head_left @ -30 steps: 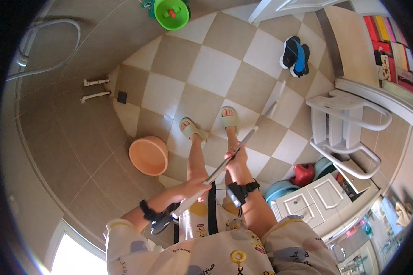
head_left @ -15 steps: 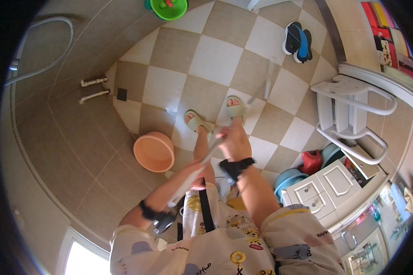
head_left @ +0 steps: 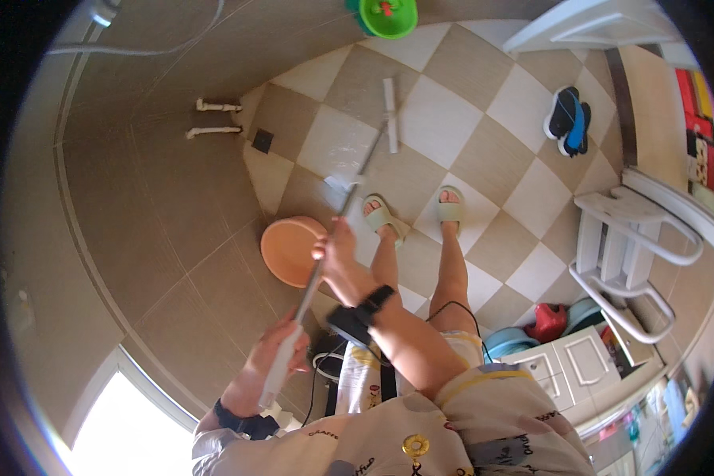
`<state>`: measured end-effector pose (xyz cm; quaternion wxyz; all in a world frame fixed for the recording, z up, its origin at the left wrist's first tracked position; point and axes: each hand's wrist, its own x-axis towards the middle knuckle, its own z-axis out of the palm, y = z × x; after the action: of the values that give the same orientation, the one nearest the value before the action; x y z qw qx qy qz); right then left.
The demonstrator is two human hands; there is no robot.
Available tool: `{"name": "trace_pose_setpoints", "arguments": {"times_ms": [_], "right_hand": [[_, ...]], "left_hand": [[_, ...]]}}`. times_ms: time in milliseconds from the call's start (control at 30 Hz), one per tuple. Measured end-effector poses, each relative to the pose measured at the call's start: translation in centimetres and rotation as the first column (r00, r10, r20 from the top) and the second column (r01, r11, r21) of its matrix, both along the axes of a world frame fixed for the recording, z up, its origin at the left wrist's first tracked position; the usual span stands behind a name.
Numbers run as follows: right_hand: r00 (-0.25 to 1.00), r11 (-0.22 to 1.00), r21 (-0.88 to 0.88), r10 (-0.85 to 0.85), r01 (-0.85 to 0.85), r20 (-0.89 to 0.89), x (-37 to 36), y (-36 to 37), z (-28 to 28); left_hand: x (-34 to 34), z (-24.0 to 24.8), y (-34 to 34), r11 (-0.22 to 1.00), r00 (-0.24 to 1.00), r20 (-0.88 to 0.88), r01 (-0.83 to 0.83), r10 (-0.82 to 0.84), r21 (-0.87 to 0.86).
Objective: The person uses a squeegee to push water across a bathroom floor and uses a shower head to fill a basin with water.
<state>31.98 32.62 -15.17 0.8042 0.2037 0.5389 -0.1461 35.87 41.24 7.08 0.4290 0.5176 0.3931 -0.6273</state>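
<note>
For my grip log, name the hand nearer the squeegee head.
Right: the right hand grips the pole midway; the left hand holds the handle, farthest from the squeegee head.

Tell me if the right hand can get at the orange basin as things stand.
Probably not directly: the right hand is closed round the pole, and the orange basin stands on the floor, apparently well below it. Nothing covers the basin's open top, though.

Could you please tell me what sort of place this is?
Probably a bathroom, judging by the shower-like hose, the white pipes and what looks like a drain in the tiled floor.
</note>
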Motion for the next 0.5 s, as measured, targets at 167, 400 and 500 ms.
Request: {"name": "trace_pose_setpoints", "arguments": {"times_ms": [167, 400, 500], "right_hand": [[0.945, 0.996, -0.079, 0.007, -0.035, -0.328, -7.2, -9.6, -1.3], [0.965, 0.996, -0.085, -0.021, -0.001, -0.26, -12.2, -22.4, -9.3], [0.962, 0.865, -0.463, 0.075, -0.194, -0.263, -7.0, -17.2, -9.1]], "left_hand": [[-3.1, -4.3, -7.6, 0.974, 0.974, -0.06, 0.214, -0.219, -0.076], [-5.0, -15.5, -16.2, 0.939, 0.973, -0.187, 0.069, -0.138, -0.337], [-0.7, -11.9, -13.2, 0.975, 0.991, -0.128, 0.017, -0.047, -0.222]]}}
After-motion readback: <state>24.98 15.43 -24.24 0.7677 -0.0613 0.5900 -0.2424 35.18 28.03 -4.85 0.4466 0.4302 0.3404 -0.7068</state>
